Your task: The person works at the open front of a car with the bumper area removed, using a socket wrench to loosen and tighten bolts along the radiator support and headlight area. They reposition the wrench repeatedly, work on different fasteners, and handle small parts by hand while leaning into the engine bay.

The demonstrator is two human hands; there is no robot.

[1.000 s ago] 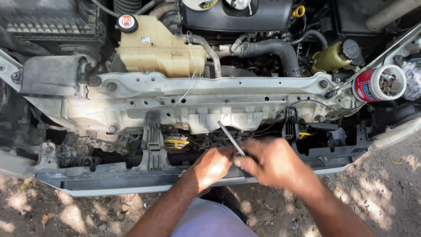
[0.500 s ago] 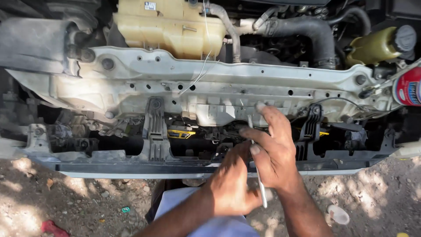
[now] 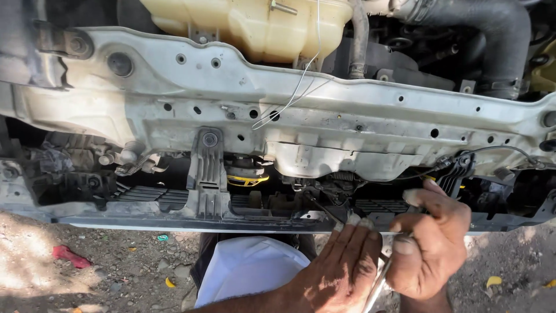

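1. The work in hand looks like fiddling with a fastener or catch low at the front of the car, just under the pale metal crossbeam [image 3: 347,124] and behind the grey front bar [image 3: 174,220].
2. The right hand [image 3: 431,246] is closed around a thin metal tool [image 3: 379,284]; its fingers [image 3: 405,243] are curled tight on the shaft, with the forefinger stretched up toward the black plastic bracket [image 3: 457,174].
3. The left hand [image 3: 341,269] lies flat over the lower bar, touching the right hand, its fingers pressed together with the tips at the edge of the gap (whether it pinches anything I cannot tell).
4. A dark slim rod [image 3: 321,206] slants from the gap toward the left fingertips; its far end is hidden among the parts.
5. Thin white wires [image 3: 292,98] hang loose over the beam, below the yellowish fluid tank [image 3: 249,26].
6. As I judge it, the next move calls for steadying the rod with the left hand while the right brings the tool tip into the narrow gap, keeping clear of the wires.
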